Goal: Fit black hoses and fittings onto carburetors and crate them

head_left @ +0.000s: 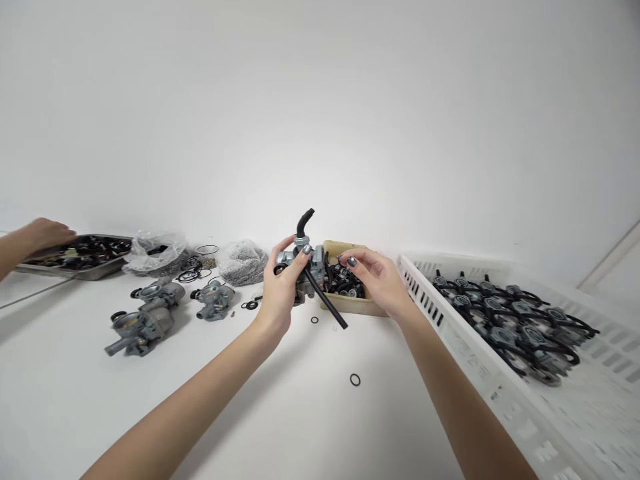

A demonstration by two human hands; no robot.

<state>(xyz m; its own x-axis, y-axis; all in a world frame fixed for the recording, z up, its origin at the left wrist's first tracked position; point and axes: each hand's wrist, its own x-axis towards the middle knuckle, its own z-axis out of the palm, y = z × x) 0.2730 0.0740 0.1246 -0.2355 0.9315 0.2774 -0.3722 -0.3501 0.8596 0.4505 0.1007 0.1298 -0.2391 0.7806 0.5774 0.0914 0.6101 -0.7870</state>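
Note:
In the middle of the head view, my left hand [281, 283] is closed around a grey metal carburetor [316, 263]. A bent black rubber cap [303, 221] stands up from its top, and a black hose [327, 303] slants down from it to the right. Just right of the carburetor is my right hand [377, 277], thumb and forefinger pinched together over a cream plastic bin [370, 307] of small black and metal parts. Whatever the pinch holds is too small to make out. Two black O-rings lie below: a small one [315, 320] and a larger one [355, 380].
Several carburetors [215, 300] stand at left. Behind them are plastic bags of small parts [243, 262] and thin black rings [194, 270]. Another person's hand [47, 233] reaches over a metal tray [97, 270]. A white crate [470, 360] with finished-looking carburetors [505, 313] borders the right.

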